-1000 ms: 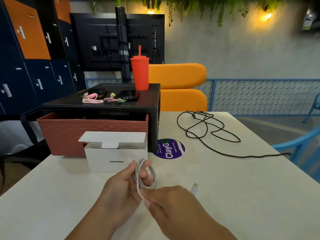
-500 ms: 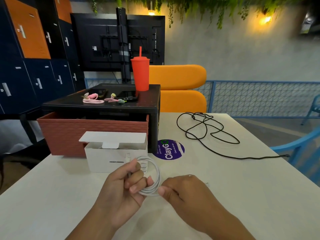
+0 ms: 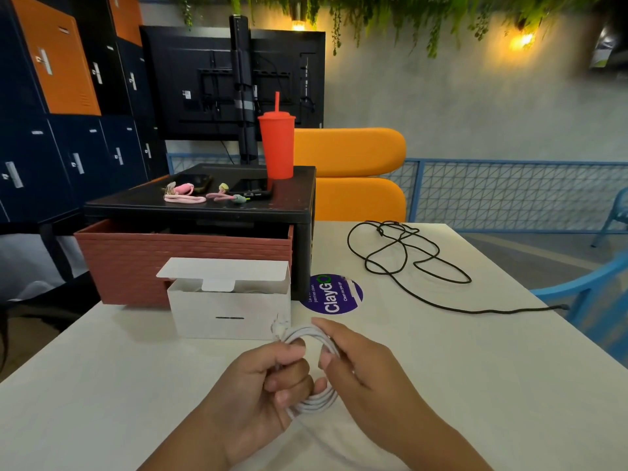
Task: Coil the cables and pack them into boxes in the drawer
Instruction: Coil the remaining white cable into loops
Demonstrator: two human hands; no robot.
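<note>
hands: we see left hand (image 3: 258, 392), right hand (image 3: 368, 368) gripping coiled white cable (image 3: 316, 401)
white box (image 3: 231, 316): lid open, contents unclear
drawer (image 3: 136, 266): open, inside hidden

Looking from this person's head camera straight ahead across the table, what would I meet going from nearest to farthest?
white cable coiled in the hands → open white box → brick-red drawer → red cup on the black stand → black screen

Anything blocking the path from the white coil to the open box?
Nothing visible. Left hand and right hand hold the white coil just in front of the white box, lid flipped back.
</note>
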